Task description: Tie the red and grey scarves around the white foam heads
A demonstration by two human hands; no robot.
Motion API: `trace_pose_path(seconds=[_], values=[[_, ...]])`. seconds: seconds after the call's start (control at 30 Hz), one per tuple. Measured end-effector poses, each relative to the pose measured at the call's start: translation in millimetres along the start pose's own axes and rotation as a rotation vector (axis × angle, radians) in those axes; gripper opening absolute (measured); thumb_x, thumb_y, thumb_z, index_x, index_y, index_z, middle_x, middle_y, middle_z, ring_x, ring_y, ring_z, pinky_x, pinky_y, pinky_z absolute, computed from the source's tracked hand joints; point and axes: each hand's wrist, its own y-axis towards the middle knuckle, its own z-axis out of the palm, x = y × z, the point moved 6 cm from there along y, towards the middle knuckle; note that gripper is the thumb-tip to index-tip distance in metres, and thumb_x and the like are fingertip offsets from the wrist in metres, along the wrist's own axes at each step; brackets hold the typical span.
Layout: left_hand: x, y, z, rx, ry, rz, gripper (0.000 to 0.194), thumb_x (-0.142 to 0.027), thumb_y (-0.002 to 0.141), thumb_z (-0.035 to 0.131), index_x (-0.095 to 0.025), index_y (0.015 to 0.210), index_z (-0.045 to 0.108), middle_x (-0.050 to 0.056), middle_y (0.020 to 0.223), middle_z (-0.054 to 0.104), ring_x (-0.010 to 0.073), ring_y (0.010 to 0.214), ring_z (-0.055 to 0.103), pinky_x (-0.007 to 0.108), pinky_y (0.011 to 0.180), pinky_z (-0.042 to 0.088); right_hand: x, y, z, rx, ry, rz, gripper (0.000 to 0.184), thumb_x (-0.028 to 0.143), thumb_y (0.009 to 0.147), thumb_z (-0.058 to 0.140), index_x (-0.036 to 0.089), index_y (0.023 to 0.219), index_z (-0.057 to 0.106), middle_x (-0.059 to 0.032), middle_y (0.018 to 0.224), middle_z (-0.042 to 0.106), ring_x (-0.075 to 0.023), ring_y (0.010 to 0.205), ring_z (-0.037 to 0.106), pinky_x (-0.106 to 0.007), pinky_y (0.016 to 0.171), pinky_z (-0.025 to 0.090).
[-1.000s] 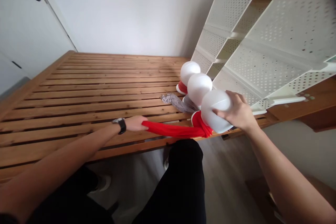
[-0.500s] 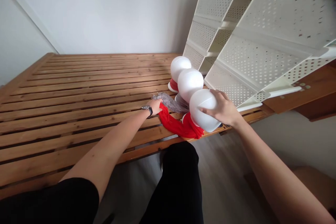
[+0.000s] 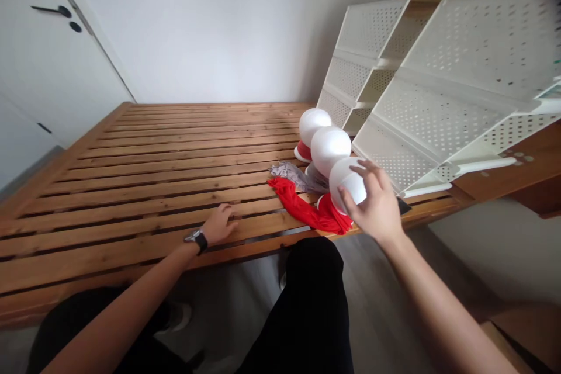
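Note:
Three white foam heads stand in a row near the right end of a wooden slatted frame (image 3: 131, 187). The nearest white head (image 3: 346, 184) has a red scarf (image 3: 302, 207) round its base, trailing left over the slats. My right hand (image 3: 374, 204) hovers just in front of that head with its fingers spread, holding nothing. My left hand (image 3: 219, 225), a watch on its wrist, rests flat on a slat, well left of the scarf. The middle head (image 3: 329, 149) has a grey scarf (image 3: 291, 174) beside it. The far head (image 3: 313, 124) has a red base.
White perforated shelf panels (image 3: 438, 82) lean behind the heads at the right. A brown wooden ledge (image 3: 512, 172) sticks out below them. A white door (image 3: 39, 70) is at the far left. My dark-trousered knee (image 3: 307, 292) is below the frame's near edge.
My left hand has let go of the red scarf and drawn back left onto the slats. My right hand has come off the nearest head and opened. The scarf lies bunched beside the head.

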Motion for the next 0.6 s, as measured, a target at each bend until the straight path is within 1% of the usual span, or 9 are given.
trace_pose_path(seconds=[0.07,0.1,0.17,0.23,0.3,0.37,0.43,0.5,0.6], values=[[20.4,-55.0,-3.6,-0.011,0.004,-0.008,0.035,-0.037,0.09,0.058,-0.018,0.118,0.064,0.014,0.132,0.057,0.0265,0.124,0.056,0.045,0.113,0.045,41.3,-15.8,23.8,0.088,0.138,-0.016,0.046,0.039,0.095,0.056,0.02,0.137,0.052,-0.0155,0.138,0.056,-0.0331,0.137,0.049,-0.056,0.115,0.042],[31.0,-81.8,-6.8,-0.032,0.012,-0.03,0.035,-0.037,0.09,0.057,-0.018,0.119,0.064,0.013,0.132,0.057,0.0267,0.125,0.056,0.046,0.113,0.045,59.8,-26.9,42.0,0.158,0.205,-0.024,0.043,0.038,0.096,0.056,0.021,0.135,0.053,-0.0144,0.136,0.058,-0.0315,0.134,0.051,-0.054,0.113,0.044],[51.9,-131.5,-14.5,-0.095,0.037,-0.091,0.036,-0.039,0.092,0.056,-0.02,0.122,0.063,0.013,0.135,0.057,0.0276,0.128,0.054,0.049,0.115,0.044,89.2,-53.8,86.2,0.306,0.319,-0.035,0.036,0.036,0.097,0.054,0.023,0.131,0.056,-0.0124,0.133,0.061,-0.0289,0.131,0.055,-0.05,0.111,0.047],[69.4,-170.7,-20.6,-0.142,0.057,-0.151,0.039,-0.039,0.092,0.055,-0.02,0.125,0.062,0.013,0.137,0.057,0.0281,0.13,0.053,0.05,0.116,0.044,104.8,-80.8,132.1,0.395,0.402,-0.011,0.032,0.036,0.099,0.051,0.023,0.128,0.057,-0.0117,0.133,0.061,-0.0272,0.129,0.057,-0.048,0.111,0.047],[80.4,-193.8,-24.5,-0.16,0.071,-0.188,0.04,-0.04,0.092,0.055,-0.019,0.125,0.062,0.013,0.137,0.057,0.0284,0.131,0.053,0.05,0.116,0.044,107.4,-101.7,173.1,0.439,0.421,0.039,0.035,0.036,0.1,0.048,0.021,0.131,0.056,-0.0137,0.135,0.06,-0.0278,0.132,0.054,-0.05,0.113,0.045],[84.6,-199.1,-28.0,-0.17,0.103,-0.207,0.042,-0.042,0.093,0.053,-0.019,0.127,0.061,0.014,0.14,0.056,0.0287,0.134,0.051,0.05,0.118,0.042,107.2,-115.8,207.0,0.532,0.364,0.018,0.047,0.04,0.098,0.051,0.02,0.141,0.049,-0.016,0.146,0.052,-0.0307,0.142,0.045,-0.054,0.117,0.038],[84.8,-190.3,-29.7,-0.156,0.152,-0.225,0.048,-0.043,0.094,0.051,-0.018,0.134,0.058,0.014,0.146,0.052,0.0291,0.14,0.046,0.049,0.122,0.036,106.4,-124.0,231.3,0.636,0.288,-0.032,0.065,0.046,0.093,0.06,0.021,0.15,0.041,-0.0167,0.156,0.041,-0.034,0.15,0.031,-0.057,0.122,0.029],[85.1,-174.8,-25.6,-0.081,0.193,-0.251,0.061,-0.048,0.09,0.056,-0.018,0.144,0.051,0.016,0.154,0.045,0.0313,0.147,0.037,0.049,0.125,0.029,106.4,-130.0,249.1,0.735,0.234,-0.071,0.086,0.052,0.084,0.07,0.022,0.155,0.033,-0.0168,0.161,0.033,-0.0359,0.154,0.021,-0.058,0.124,0.022],[88.5,-154.2,-13.0,0.061,0.225,-0.294,0.088,-0.061,0.078,0.068,-0.021,0.153,0.042,0.016,0.165,0.029,0.0366,0.154,0.022,0.054,0.127,0.019,108.3,-141.7,271.5,0.883,0.184,-0.097,0.123,0.056,0.066,0.085,0.016,0.161,0.017,-0.0201,0.165,0.024,-0.0368,0.155,0.015,-0.056,0.125,0.018]])
